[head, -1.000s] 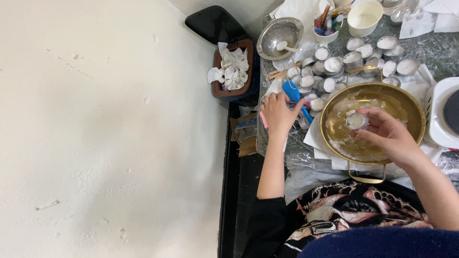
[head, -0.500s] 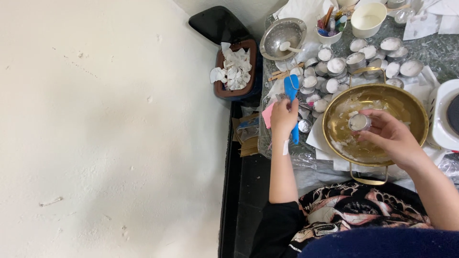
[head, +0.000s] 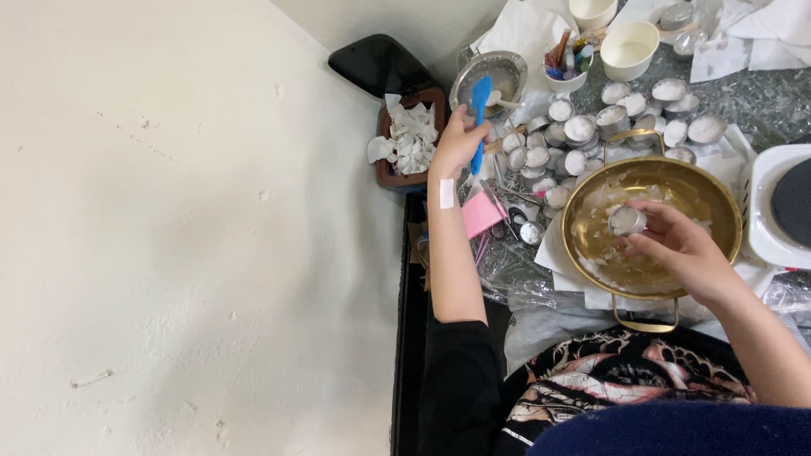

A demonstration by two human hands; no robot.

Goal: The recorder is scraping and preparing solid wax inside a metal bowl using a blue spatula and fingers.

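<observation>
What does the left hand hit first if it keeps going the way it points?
Likely the steel bowl. The left hand holds a blue spatula whose blade tip already overlaps the bowl's rim in this view. Height above it is unclear, so contact can't be confirmed.

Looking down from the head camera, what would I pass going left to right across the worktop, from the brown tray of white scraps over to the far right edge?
Brown tray of white scraps → left hand holding a blue spatula → cluster of small metal cups → gold pan with the right hand holding a small metal cup over it → white hot plate.
</observation>
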